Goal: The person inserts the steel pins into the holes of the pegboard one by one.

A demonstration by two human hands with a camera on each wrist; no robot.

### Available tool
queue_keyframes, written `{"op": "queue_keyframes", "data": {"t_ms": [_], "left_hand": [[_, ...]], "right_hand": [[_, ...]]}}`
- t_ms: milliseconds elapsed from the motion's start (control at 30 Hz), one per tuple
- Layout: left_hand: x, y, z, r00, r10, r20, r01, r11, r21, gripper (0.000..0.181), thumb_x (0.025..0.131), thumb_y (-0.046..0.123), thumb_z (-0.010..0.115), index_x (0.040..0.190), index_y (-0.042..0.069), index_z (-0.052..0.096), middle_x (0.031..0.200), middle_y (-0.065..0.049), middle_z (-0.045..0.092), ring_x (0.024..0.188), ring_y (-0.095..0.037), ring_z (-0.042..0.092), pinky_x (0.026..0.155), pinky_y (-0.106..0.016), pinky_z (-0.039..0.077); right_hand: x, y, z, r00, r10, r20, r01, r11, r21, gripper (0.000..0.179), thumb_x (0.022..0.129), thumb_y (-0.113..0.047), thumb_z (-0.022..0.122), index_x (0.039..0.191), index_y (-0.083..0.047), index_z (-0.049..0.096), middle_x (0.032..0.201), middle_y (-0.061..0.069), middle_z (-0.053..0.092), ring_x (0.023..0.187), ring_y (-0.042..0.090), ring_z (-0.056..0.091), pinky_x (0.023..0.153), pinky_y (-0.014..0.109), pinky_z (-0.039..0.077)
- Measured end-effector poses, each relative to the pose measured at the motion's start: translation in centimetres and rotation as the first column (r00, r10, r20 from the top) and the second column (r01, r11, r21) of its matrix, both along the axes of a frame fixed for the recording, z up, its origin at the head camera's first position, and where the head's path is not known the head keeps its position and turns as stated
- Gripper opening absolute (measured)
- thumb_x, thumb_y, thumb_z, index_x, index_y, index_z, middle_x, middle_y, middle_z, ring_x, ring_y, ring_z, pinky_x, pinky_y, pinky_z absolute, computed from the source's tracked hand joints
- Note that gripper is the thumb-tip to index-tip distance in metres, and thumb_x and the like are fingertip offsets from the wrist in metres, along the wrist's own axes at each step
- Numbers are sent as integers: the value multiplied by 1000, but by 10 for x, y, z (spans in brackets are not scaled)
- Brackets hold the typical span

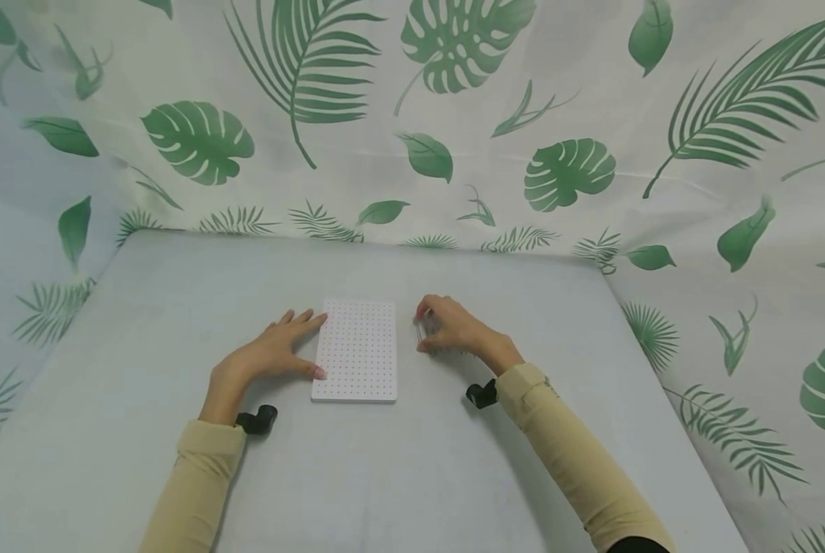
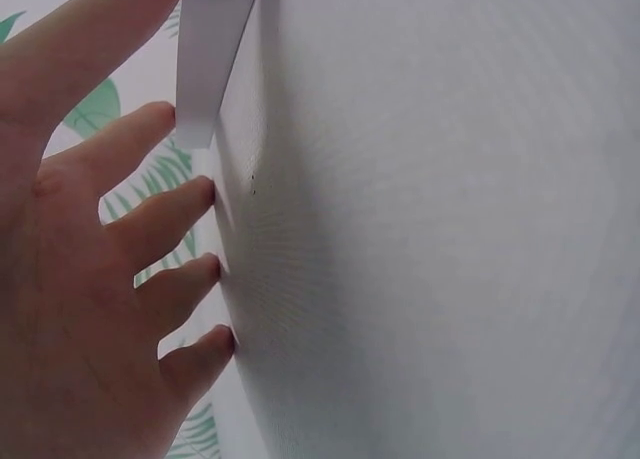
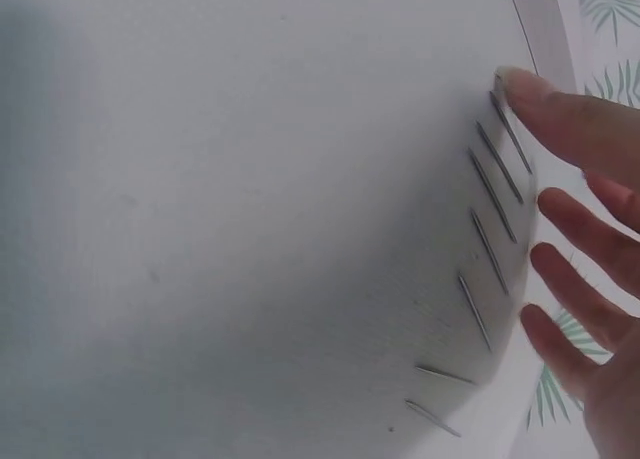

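Thin metal pins [image 3: 493,196] lie on the desk [image 1: 385,476] at the board's 3 o'clock, probably light, stiff and prone to rolling, so best pinched singly near one end. White perforated board [image 1: 359,351] looks light and rigid, best held by its edges; left grip [image 1: 267,352], at its 9 o'clock, is unclenched, fingers spread, touching that edge. Right grip [image 1: 459,326] arches over the pins, thumb tip at one end; can't tell whether it pinches any.
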State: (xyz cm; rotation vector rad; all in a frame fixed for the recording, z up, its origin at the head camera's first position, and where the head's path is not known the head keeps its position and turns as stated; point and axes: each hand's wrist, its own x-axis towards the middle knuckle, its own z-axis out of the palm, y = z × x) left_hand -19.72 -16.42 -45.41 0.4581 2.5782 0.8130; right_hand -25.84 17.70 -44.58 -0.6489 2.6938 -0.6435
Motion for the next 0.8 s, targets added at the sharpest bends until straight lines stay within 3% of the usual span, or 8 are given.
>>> {"op": "queue_keyframes", "data": {"t_ms": [400,600,800], "left_hand": [[-2,-1,-5,1000,1,-8,-1,1000,0,105,81,42,85,163,10,29,169,-25,18,155,-54,4,125,-70,4],[-3,0,-6,1000,5,-8,-5,1000,-8,105,80,43,86,163,11,29,169,-24,18,156,-53,4,125,-70,4],[-2,1,-5,1000,9,-3,-9,1000,-7,105,80,43,86,163,11,29,169,-24,17,156,-53,3,125,-69,4]], "right_hand": [[4,-2,-4,995,-38,-90,26,992,-125,29,89,-12,80,113,-8,66,112,9,71,109,27,65,96,45,55],[5,-2,-8,996,-68,-59,53,974,-218,24,90,-6,76,111,-8,65,100,6,75,92,20,69,85,38,58],[5,-1,-12,995,-101,-26,90,957,-277,22,91,-4,75,110,-9,65,97,5,75,90,19,71,83,36,58]]}}
